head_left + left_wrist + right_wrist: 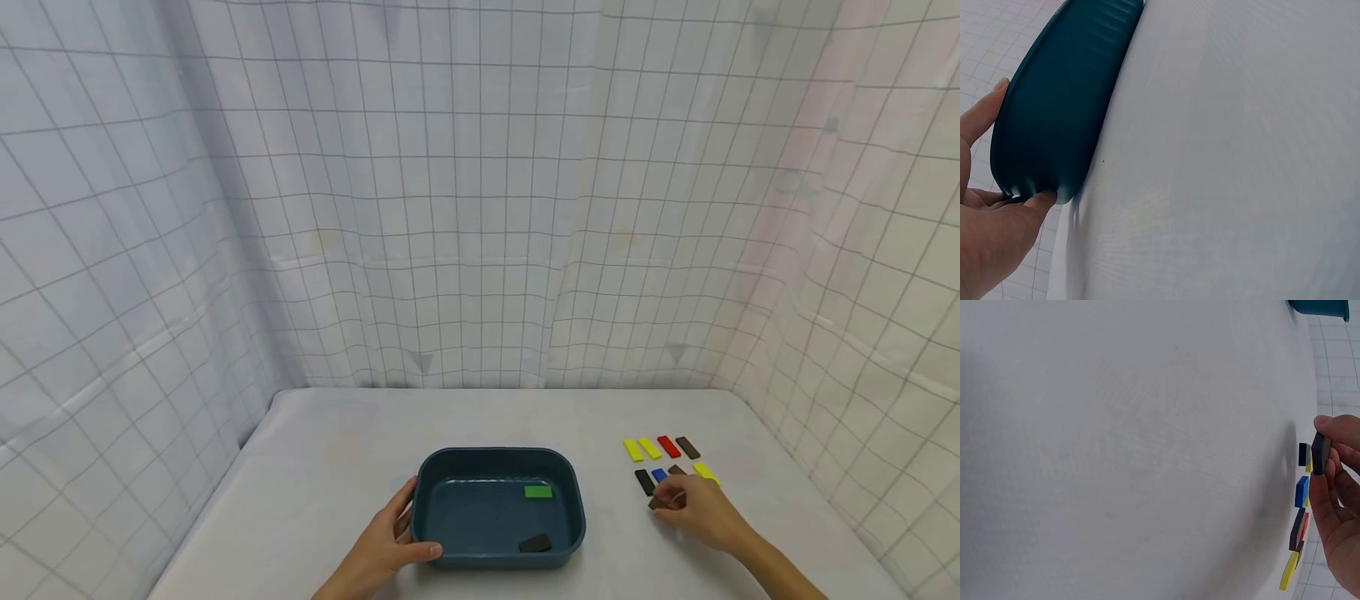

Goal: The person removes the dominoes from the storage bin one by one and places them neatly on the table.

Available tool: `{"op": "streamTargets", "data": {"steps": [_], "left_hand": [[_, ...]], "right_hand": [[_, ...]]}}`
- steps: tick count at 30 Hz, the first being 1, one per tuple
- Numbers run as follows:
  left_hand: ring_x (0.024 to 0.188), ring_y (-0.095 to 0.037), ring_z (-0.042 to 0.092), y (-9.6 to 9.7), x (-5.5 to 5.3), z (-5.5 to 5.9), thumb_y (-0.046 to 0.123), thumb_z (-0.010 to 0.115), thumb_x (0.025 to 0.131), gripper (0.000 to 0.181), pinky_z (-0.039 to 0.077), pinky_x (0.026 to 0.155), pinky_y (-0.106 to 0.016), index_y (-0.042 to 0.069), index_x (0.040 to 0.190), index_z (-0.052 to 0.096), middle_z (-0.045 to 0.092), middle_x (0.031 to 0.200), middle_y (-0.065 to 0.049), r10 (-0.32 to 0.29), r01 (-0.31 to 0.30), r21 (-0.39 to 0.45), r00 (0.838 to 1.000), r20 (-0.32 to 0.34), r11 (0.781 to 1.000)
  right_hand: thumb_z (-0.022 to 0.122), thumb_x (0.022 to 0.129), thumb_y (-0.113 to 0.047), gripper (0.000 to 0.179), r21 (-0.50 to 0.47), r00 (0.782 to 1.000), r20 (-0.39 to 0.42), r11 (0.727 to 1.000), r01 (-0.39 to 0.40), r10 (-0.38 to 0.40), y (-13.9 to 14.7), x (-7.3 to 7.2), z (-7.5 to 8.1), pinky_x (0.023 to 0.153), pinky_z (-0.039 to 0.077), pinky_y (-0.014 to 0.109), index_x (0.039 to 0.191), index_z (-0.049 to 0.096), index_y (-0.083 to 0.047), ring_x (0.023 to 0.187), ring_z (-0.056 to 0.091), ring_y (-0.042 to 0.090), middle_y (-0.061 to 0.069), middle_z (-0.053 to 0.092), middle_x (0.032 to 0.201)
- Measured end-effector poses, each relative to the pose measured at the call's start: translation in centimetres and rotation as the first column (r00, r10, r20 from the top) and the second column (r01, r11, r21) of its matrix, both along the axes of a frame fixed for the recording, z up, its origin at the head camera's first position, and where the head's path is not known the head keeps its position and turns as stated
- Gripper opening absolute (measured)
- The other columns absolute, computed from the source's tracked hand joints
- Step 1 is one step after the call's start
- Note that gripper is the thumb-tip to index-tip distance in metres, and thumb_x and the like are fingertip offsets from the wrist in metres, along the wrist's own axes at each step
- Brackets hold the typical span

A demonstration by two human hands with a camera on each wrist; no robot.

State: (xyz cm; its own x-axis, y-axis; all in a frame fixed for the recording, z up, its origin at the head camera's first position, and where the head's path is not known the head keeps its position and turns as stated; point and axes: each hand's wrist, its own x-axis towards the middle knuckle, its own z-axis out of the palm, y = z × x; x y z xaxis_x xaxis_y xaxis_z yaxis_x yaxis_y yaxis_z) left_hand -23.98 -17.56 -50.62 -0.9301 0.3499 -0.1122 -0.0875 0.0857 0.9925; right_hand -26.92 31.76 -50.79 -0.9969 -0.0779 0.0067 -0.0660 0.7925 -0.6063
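Note:
A dark teal rectangular plastic bin [472, 517] stands on the table in the head view. My left hand [378, 542] grips its near left corner, thumb on the near side and the other fingers along the left wall. Inside the bin lie a green block [537, 492] and a black block [535, 543]. Off to the right, my right hand [701, 507] pinches a dark brown block [1319, 453] between thumb and fingertips. Close by are a black block [645, 482], a blue block [659, 475], another brown block [677, 470] and a yellow block [706, 473].
Farther back, two yellow blocks [633, 450], a red block [669, 447] and a brown block [687, 447] form a row. The white table [330, 442] ends at a grid-patterned curtain [480, 250] behind, with more curtain on both sides.

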Motion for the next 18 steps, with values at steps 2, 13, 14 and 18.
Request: {"op": "streamTargets", "data": {"steps": [2, 13, 14, 18], "left_hand": [[0.151, -0.048, 0.016, 0.0, -0.1, -0.1, 0.017, 0.08, 0.092, 0.106, 0.039, 0.113, -0.046, -0.003, 0.164, 0.004, 0.004, 0.168, -0.029, -0.002, 0.002, 0.002, 1.0, 0.001, 1.0], [0.151, -0.049, 0.015, -0.2, -0.1, -0.1, 0.016, 0.08, 0.092, 0.106, 0.039, 0.113, -0.045, -0.004, 0.164, 0.004, 0.003, 0.168, -0.03, -0.003, 0.003, 0.015, 1.0, -0.001, 1.0], [0.151, -0.049, 0.015, -0.2, -0.1, -0.1, 0.016, 0.08, 0.092, 0.106, 0.04, 0.113, -0.045, -0.003, 0.164, 0.004, 0.003, 0.168, -0.03, -0.004, 0.004, 0.019, 1.0, 0.002, 1.0], [0.151, -0.049, 0.015, -0.3, -0.1, -0.1, 0.015, 0.08, 0.092, 0.106, 0.041, 0.112, -0.044, -0.004, 0.164, 0.003, 0.003, 0.168, -0.03, -0.007, 0.007, 0.022, 1.0, 0.005, 1.0]], "right_hand": [[0.088, 0.079, -0.006, 0.022, 0.007, 1.0, 0.001, 1.0, 0.015, -0.015, 0.1, 0.0, -0.2, 0.066, 0.055, 0.028, 0.095, 0.073, -0.006, 0.077, 0.06, 0.015, -0.003, 0.063, 0.083], [0.092, 0.077, -0.011, 0.029, -0.012, 0.992, 0.056, 0.994, 0.11, -0.109, 0.2, 0.1, -1.7, 0.064, 0.053, 0.026, 0.096, 0.072, -0.004, 0.075, 0.057, 0.016, -0.002, 0.062, 0.08], [0.092, 0.077, -0.012, 0.029, -0.01, 0.992, 0.055, 0.993, 0.116, -0.115, 0.1, 0.1, -1.7, 0.064, 0.053, 0.027, 0.096, 0.072, -0.003, 0.075, 0.057, 0.016, -0.002, 0.062, 0.08], [0.092, 0.077, -0.015, 0.029, 0.008, 0.989, 0.058, 0.991, 0.133, -0.133, -0.1, 0.2, -1.8, 0.062, 0.051, 0.027, 0.094, 0.072, -0.004, 0.073, 0.056, 0.016, -0.002, 0.062, 0.078]]}}
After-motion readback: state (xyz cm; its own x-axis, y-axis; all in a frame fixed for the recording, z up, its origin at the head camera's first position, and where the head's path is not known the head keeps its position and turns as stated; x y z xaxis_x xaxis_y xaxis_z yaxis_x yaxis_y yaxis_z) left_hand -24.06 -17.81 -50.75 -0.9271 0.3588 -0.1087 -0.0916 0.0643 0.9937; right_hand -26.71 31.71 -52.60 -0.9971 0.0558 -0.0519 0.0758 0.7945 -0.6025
